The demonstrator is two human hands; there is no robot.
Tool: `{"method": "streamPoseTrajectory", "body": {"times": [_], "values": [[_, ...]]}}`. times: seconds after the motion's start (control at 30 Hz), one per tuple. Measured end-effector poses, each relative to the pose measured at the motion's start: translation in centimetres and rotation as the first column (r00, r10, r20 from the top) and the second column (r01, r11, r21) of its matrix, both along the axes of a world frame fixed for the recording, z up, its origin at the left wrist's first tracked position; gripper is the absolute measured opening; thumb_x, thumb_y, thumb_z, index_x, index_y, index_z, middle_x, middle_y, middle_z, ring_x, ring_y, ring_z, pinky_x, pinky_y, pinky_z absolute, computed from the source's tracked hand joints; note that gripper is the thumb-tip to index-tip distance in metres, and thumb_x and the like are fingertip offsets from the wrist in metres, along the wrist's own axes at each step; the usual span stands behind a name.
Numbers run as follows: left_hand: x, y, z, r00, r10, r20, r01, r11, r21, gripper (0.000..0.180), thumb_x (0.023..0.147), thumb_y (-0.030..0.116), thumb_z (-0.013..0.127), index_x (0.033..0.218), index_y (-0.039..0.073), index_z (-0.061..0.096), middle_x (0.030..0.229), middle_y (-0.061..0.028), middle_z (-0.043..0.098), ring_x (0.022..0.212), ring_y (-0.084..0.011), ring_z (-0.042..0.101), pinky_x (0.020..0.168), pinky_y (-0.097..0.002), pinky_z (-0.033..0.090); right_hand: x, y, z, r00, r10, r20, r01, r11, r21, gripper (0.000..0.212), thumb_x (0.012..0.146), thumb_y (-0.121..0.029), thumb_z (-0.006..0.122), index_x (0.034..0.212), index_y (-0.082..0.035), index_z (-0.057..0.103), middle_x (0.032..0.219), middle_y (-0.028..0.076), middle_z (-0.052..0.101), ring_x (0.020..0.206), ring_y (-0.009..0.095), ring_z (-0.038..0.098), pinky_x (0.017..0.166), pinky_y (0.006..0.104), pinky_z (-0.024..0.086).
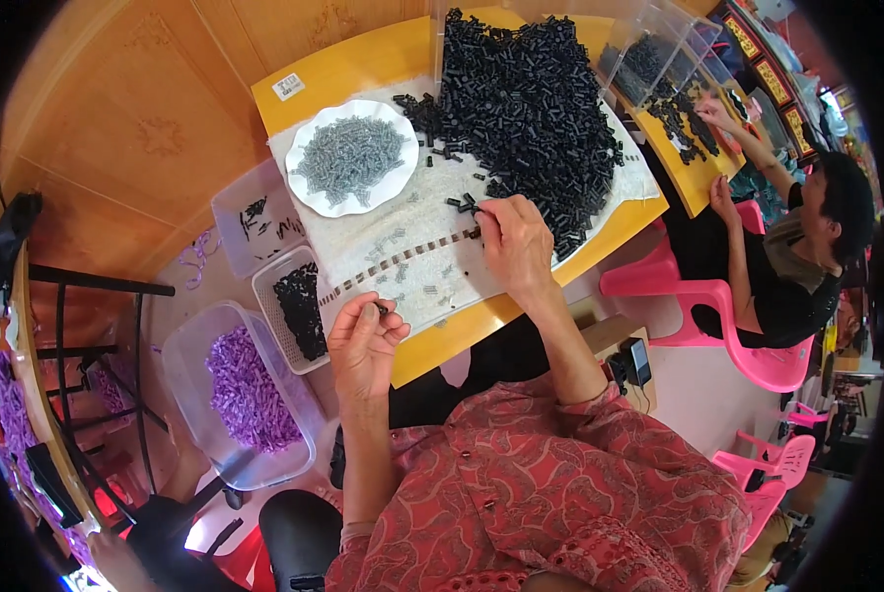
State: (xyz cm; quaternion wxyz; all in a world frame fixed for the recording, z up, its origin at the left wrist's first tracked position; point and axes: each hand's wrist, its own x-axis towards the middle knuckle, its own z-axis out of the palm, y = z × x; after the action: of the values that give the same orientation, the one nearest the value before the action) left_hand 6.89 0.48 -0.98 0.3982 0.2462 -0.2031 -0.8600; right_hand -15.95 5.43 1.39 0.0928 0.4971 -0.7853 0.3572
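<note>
My left hand (361,340) is raised near the front edge of the table, thumb and fingers pinched on a small dark piece (382,309). Farther right, my right hand (517,247) reaches over the white cloth (432,202). Its thumb and fingertips press together at a small black tube-like piece (469,204), partly covered by the fingers. A narrow strip of alternating brown and pale segments (399,259) runs across the cloth between both hands. Beyond my right hand lies a large heap of short black pieces (536,118). Small clear pieces (393,237) are scattered beside the strip.
A white scalloped plate (403,173) holds clear pieces. Left of the yellow table (427,363), lower down, are a white basket (269,296) of black parts and a clear tub (190,345) of purple pieces. At right, another person sits in a pink chair (703,296) handling black parts.
</note>
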Motion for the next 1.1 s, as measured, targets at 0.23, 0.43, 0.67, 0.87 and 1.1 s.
{"method": "streamPoseTrajectory", "body": {"times": [0.23, 0.43, 0.67, 0.87, 1.1], "values": [[0.2, -0.2, -0.1, 0.999, 0.026, 0.026, -0.026, 1.000, 0.003, 0.019, 0.091, 0.006, 0.057, 0.109, 0.001, 0.059, 0.095, -0.0105, 0.062, 0.078, -0.0157, 0.062, 0.072, -0.0315, 0.055, -0.4, -1.2, 0.1, 0.999, -0.003, -0.034, 0.007, 0.995, 0.102, 0.012, 0.076, -0.008, 0.067, 0.088, -0.007, 0.066, 0.082, 0.011, 0.058, 0.081, 0.031, 0.058, 0.066, 0.0403, 0.050], [0.2, -0.3, -0.2, 1.000, 0.027, 0.004, -0.027, 1.000, -0.008, 0.021, 0.090, 0.005, 0.058, 0.111, 0.000, 0.059, 0.099, -0.0110, 0.061, 0.082, -0.0160, 0.061, 0.076, -0.0318, 0.054, -0.5, -1.8, -0.4, 0.995, 0.021, -0.096, 0.000, 0.978, 0.208, 0.015, 0.074, -0.009, 0.068, 0.089, -0.006, 0.066, 0.085, 0.011, 0.056, 0.083, 0.030, 0.057, 0.066, 0.0412, 0.050], [0.3, -0.4, -0.3, 0.999, 0.038, -0.031, -0.038, 0.999, 0.015, 0.019, 0.090, 0.001, 0.057, 0.109, 0.000, 0.060, 0.099, -0.0118, 0.063, 0.080, -0.0166, 0.062, 0.077, -0.0346, 0.055, -0.5, -2.1, -0.5, 0.993, 0.005, -0.121, 0.024, 0.972, 0.234, 0.016, 0.074, -0.009, 0.070, 0.090, -0.010, 0.068, 0.083, 0.009, 0.057, 0.082, 0.028, 0.058, 0.067, 0.0394, 0.050], [0.2, -0.3, -0.4, 0.999, 0.036, -0.025, -0.035, 0.999, 0.023, 0.019, 0.090, 0.001, 0.057, 0.108, 0.000, 0.061, 0.098, -0.0110, 0.062, 0.079, -0.0160, 0.060, 0.076, -0.0337, 0.054, 0.5, -1.4, -0.5, 0.996, 0.091, -0.012, -0.089, 0.991, 0.100, 0.013, 0.074, -0.005, 0.067, 0.087, -0.004, 0.065, 0.082, 0.013, 0.059, 0.077, 0.030, 0.059, 0.064, 0.0388, 0.050], [0.1, -0.4, -0.5, 0.999, 0.034, -0.003, -0.034, 0.999, 0.033, 0.018, 0.090, 0.002, 0.057, 0.108, 0.000, 0.061, 0.097, -0.0102, 0.062, 0.079, -0.0156, 0.060, 0.075, -0.0334, 0.054, 3.5, 0.2, 0.8, 0.478, 0.227, 0.849, -0.295, 0.951, -0.089, 0.012, 0.083, -0.004, 0.068, 0.093, 0.001, 0.063, 0.082, 0.000, 0.062, 0.069, 0.005, 0.055, 0.061, 0.0197, 0.046]]}}
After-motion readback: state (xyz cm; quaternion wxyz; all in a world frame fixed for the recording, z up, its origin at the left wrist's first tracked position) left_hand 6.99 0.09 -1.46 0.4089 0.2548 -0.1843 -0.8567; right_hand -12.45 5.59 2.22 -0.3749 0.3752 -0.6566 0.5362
